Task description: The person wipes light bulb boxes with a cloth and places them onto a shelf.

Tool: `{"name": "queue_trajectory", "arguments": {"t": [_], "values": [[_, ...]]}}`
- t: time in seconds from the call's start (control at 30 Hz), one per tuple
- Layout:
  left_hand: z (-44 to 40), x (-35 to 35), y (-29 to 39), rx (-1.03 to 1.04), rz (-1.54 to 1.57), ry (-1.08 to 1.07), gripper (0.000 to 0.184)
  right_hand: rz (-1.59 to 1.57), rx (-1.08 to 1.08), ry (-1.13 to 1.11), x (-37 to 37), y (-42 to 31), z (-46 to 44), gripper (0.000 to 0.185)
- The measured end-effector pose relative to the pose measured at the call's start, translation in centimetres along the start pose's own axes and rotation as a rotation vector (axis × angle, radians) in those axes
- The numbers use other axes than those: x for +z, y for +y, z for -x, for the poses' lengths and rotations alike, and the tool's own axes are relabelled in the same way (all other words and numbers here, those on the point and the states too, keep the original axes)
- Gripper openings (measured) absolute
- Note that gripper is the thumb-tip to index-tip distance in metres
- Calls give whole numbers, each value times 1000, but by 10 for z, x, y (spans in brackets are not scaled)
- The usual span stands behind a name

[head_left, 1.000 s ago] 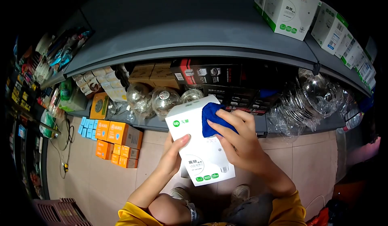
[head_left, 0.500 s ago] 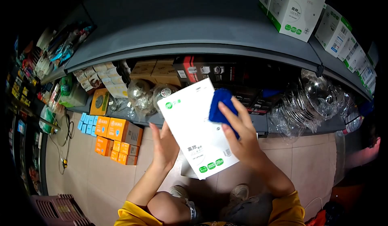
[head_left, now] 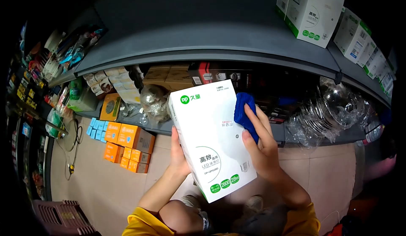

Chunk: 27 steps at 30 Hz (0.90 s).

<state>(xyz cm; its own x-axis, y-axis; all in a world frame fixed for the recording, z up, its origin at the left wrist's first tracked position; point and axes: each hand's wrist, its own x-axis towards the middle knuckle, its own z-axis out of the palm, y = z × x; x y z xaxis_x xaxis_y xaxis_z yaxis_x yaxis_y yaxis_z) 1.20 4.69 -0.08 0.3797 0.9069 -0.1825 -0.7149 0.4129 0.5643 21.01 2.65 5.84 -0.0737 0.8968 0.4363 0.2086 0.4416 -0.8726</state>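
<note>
A white LED bulb box (head_left: 207,126) with green and black print is held up in front of me, tilted, its printed face towards me. My left hand (head_left: 180,158) grips its left side; the thumb shows along the edge and the other fingers are behind it. At the box's right edge, my right hand (head_left: 263,145) holds a folded blue cloth (head_left: 244,111) against it. The right thumb lies near the printed face.
Above is a grey shelf (head_left: 203,37) with white bulb boxes (head_left: 317,18) at its right. Orange boxes (head_left: 133,136) and small blue boxes (head_left: 97,128) stand on the tiled floor. Plastic-wrapped metal ware (head_left: 315,120) sits on the lower shelf. A purple-brown plastic crate (head_left: 61,217) is at lower left.
The box has turned more squarely towards me and its left side now shows. My left hand has closed against its side. The cloth has shifted to the right edge.
</note>
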Motion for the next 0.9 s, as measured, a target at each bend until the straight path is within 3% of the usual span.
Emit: {"name": "queue_trajectory", "arguments": {"t": [0.17, 0.27, 0.63, 0.8, 0.9], "values": [[-9, -35, -12, -71, 225, -152, 93, 89, -18, -31, 1, -4, 1, 41], [-11, -29, -11, -28, 174, -108, 91, 51, -22, -39, 1, -6, 2, 40], [-11, -27, 1, 173, 215, -31, 90, 415, -302, -69, 9, -6, 17, 42], [-19, -37, 0, 55, 198, -74, 93, 500, -422, -110, 11, -13, 16, 42], [-5, -4, 5, 150, 40, -101, 94, 474, -462, -171, 13, -18, 17, 41]]}}
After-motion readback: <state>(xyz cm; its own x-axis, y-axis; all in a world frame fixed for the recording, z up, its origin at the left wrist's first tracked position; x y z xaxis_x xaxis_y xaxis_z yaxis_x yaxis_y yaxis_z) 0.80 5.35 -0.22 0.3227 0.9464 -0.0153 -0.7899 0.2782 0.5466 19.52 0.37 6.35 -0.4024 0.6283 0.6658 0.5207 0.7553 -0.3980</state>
